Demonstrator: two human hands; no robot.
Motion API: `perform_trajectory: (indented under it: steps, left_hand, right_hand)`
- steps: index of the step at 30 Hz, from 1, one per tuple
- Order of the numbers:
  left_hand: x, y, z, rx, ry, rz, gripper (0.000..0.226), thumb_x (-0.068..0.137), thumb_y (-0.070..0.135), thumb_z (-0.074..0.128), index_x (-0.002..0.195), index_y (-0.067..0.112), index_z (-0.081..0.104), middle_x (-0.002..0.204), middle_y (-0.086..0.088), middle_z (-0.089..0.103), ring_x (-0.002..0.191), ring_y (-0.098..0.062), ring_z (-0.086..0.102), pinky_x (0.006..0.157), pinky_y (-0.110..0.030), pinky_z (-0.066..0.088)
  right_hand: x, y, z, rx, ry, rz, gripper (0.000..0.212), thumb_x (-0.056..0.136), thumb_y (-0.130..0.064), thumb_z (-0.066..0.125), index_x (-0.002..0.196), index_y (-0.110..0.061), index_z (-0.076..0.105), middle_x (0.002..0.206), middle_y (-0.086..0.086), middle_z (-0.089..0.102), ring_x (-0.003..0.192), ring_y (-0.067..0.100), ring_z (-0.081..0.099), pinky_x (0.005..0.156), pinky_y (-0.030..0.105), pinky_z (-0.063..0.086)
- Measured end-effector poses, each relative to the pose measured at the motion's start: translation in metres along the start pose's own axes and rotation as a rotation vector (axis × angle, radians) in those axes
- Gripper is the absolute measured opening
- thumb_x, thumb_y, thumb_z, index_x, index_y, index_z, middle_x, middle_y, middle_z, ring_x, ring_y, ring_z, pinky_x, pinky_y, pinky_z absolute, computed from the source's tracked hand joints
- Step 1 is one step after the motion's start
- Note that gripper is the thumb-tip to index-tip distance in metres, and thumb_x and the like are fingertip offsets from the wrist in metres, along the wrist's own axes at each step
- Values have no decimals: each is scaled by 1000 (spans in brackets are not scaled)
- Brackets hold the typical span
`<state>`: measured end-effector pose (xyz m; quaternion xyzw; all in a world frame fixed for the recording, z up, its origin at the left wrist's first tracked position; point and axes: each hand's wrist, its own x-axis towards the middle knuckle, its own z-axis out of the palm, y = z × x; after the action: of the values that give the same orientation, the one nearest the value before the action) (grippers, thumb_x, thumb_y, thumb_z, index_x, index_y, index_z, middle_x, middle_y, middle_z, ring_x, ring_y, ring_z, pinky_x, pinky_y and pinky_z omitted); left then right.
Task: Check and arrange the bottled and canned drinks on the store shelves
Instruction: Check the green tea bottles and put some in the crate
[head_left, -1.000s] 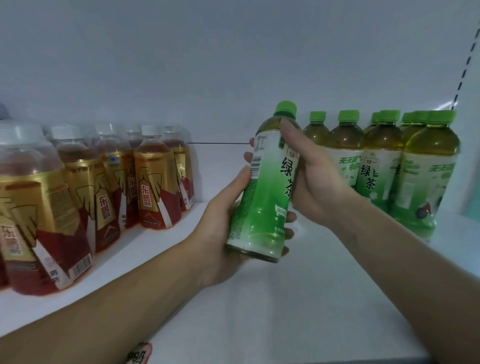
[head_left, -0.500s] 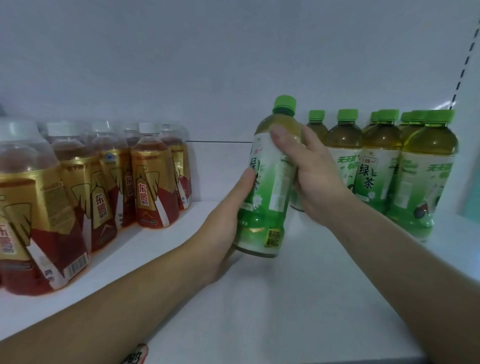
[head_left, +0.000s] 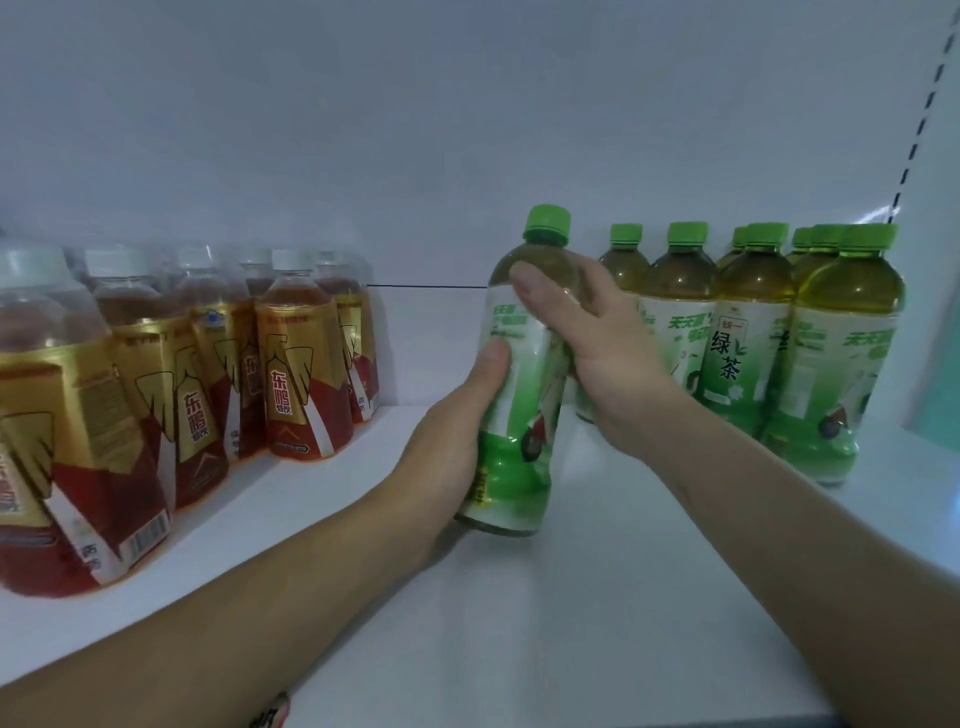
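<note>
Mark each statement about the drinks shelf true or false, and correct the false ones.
1. The left hand and the right hand both hold one bottle. True.
2. That bottle has no cap. False: its green cap is on.
3. The red-and-gold bottles stand to the left of the held bottle. True.
4. The red-and-gold bottles have green caps. False: they have white caps.
5. The other green-capped bottles lie on their sides. False: they stand upright, to the right of the hands.
</note>
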<state>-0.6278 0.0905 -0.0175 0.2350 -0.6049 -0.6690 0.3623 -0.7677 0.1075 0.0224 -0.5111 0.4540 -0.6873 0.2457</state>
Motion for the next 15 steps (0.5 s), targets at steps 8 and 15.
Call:
perform_trajectory:
  steps: [8, 15]
  left_hand:
    - [-4, 8, -6, -174, -45, -114, 68, 91, 71, 39, 109, 16, 74, 88, -12, 74, 71, -24, 70, 67, -33, 58]
    - [-5, 10, -3, -187, 10, -96, 65, 92, 67, 42, 102, 12, 75, 83, -14, 73, 64, -25, 68, 63, -32, 57]
  right_hand:
    - [0, 1, -1, 85, -58, 58, 56, 86, -33, 74, 135, -15, 56, 110, 4, 75, 95, 19, 74, 80, 36, 58]
    - [0, -1, 3, 97, -98, 78, 70, 78, -50, 79, 135, -19, 53, 119, 4, 72, 107, 20, 71, 96, 43, 56]
